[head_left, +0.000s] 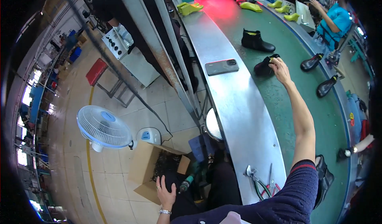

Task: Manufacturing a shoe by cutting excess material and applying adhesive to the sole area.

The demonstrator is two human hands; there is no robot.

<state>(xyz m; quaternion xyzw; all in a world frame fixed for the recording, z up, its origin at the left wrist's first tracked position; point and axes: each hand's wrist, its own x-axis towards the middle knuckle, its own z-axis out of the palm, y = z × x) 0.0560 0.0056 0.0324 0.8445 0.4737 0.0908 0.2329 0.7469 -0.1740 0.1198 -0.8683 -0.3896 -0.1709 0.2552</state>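
My right hand (280, 70) reaches over the green conveyor belt (278, 100), its fingers closed at the top opening of a black ankle boot (262, 67). A bit of yellow-green shows at that opening, by my fingertips. Farther along the belt stands another black ankle boot (256, 41) with yellow-green inside. My left hand (166, 192) lies with fingers spread on my dark-trousered leg and holds nothing. Close beside it is a green and dark power tool (186, 183), partly hidden by my legs.
On the metal ledge (242, 116) lie a phone (222, 67), pliers (256, 180) and red-handled scissors (272, 184). Black shoes (311, 62) line the belt's far side; yellow-green shoe lasts (250, 7) sit beyond. A cardboard box (143, 168) and a fan (104, 126) stand left. A co-worker (334, 25) is across.
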